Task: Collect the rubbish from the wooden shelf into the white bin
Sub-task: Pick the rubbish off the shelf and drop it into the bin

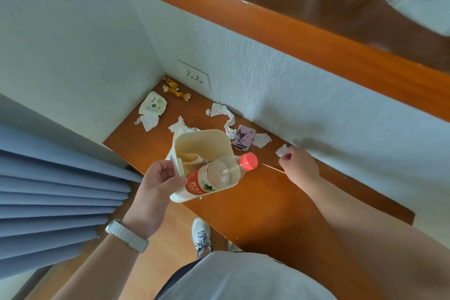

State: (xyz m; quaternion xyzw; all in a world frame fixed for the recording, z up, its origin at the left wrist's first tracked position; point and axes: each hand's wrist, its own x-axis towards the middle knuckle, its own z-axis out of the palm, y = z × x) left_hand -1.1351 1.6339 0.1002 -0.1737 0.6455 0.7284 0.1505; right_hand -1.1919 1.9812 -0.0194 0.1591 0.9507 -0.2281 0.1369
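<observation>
My left hand [158,179] grips the handle of the white bin [214,136], held tilted over the front of the wooden shelf [255,197]. Inside it lies a plastic bottle [219,175] with a red cap and some scraps. My right hand [298,165] is by the wall, fingers pinched on a small white tissue scrap [281,150], with a thin wooden stick [271,167] under or beside it. On the shelf lie torn tissues [220,109], a purple cartoon packet [243,137], a white wrapper [153,106] and gold candy wrappers [174,89].
A wall socket [194,77] sits above the shelf's back corner. A blue pleated curtain [56,192] hangs at the left. My shoe [201,235] stands on the wooden floor below the shelf edge. A wooden ledge [292,31] runs above the textured wall.
</observation>
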